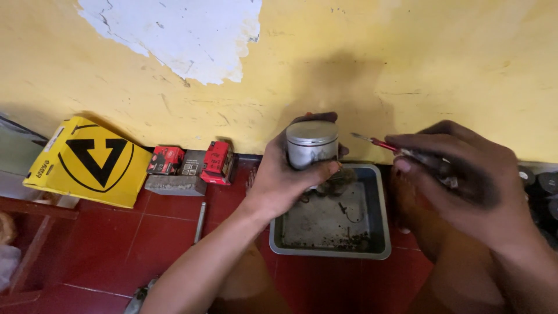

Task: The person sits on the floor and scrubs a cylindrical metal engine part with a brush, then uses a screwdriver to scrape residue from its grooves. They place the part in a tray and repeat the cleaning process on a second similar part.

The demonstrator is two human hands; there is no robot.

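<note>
— Holding the piston (312, 143) up in my left hand (279, 180), crown at the top, fingers wrapped round its skirt from behind and the thumb pressed across the front.

— And where does it sit?

— Above the far left corner of the grey metal tray (381, 232), which rests on the red tiled floor (168, 232) against the yellow wall (407, 64). Its long axis stands upright, tilted only a little.

— Your other hand?

— My right hand (459, 180) is off to the right at about the same height, fingers pinched together on a thin red-handled brush (381, 143). The brush lies nearly level, and its tip points left toward the piston's upper side; there is a small gap between them.

— So which hand is nearer the piston?

— The left one, since it grips it. The right reaches it only through the brush, wrist bent, knuckles up.

— Anything else around?

— A yellow box (87, 163) leans at the wall to the left, with small red boxes (218, 163) beside it.
</note>
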